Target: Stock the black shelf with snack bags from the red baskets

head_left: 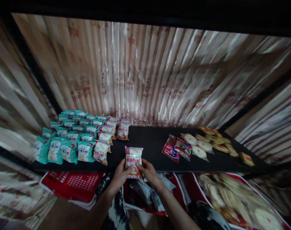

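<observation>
Between my two hands, at the front edge of the black shelf (140, 140), is an upright snack bag (133, 157) with red lettering and a striped top edge. My left hand (121, 173) grips its left side, thumb on the front. On the right side, my right hand (149, 171) holds it the same way; the fingers behind the bag are hidden. To the left stand matching snack bags (100, 152) in a column from front to back. Beside them, teal snack bags (85, 151) fill several rows at the shelf's left end.
Red packets (170, 148), round pale packaged items (199, 151) and yellow packets (221, 147) lie on the shelf's right. Below are a red basket (73, 188) at left, a middle basket (180, 191) with packets, and a right basket (246, 179) full of pale packages. Striped sheeting (145, 73) hangs behind.
</observation>
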The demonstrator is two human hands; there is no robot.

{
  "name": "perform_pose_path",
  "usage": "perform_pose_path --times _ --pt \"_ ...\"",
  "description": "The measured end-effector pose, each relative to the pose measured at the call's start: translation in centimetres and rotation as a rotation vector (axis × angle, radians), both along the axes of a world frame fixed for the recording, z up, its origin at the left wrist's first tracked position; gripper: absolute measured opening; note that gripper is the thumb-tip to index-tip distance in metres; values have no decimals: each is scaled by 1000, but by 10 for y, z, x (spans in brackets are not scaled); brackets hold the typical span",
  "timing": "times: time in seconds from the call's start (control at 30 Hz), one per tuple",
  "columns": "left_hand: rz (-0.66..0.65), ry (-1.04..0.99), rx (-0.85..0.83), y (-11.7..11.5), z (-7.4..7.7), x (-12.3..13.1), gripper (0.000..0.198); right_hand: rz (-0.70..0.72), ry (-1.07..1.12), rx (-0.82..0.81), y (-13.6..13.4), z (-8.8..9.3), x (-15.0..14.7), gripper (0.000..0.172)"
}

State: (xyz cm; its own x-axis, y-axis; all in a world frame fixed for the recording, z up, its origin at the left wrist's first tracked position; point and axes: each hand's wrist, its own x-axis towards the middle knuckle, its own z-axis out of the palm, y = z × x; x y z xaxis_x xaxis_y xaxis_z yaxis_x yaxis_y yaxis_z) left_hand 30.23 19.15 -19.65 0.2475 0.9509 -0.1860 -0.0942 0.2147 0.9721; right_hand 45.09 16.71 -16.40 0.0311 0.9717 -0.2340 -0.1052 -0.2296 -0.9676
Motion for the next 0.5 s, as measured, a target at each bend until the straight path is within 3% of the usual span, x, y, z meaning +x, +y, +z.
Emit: perform_pose_path --times 0.27,0.37,0.5 --pt "284 641 372 37 -4 -4 45 -134 -103 94 68 -24 -22 41" --pt "283 758 514 44 -10 0 50 -202 -136 151 93 -32 -28 45" --pt "236 837 580 53 -19 4 57 -260 -222 237 122 -40 -36 49"
